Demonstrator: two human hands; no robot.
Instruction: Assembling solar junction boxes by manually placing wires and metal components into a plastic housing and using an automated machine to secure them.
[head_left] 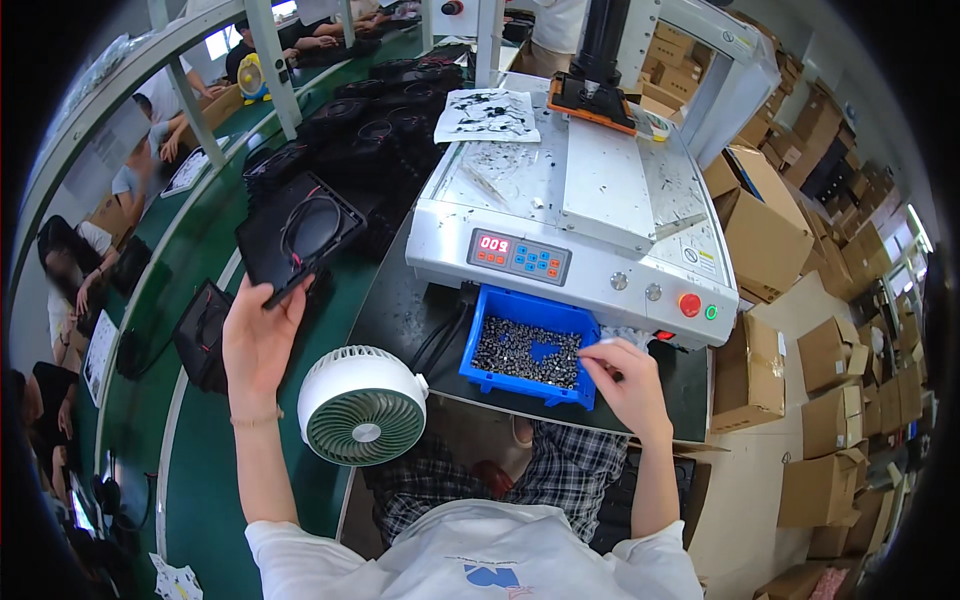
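My left hand (258, 335) grips the lower corner of a flat black square housing (268, 243) and holds it tilted above the green conveyor belt. The housing has a round opening in its middle and a thin cable looped around it. At the right edge of a blue plastic bin (520, 390) is my right hand (632, 388), thumb and fingertips pinched together. Whatever may be between them is too small to make out. Small dark metal parts (505, 348) cover much of the bin's bottom, with some blue showing through.
Right behind the bin stands a white press machine (610, 255) with a control panel and red button (689, 304). A white fan (365, 410) sits between my arms. More black housings (385, 125) pile up along the green belt (240, 490). Cardboard boxes (750, 370) stand at right; people work at left.
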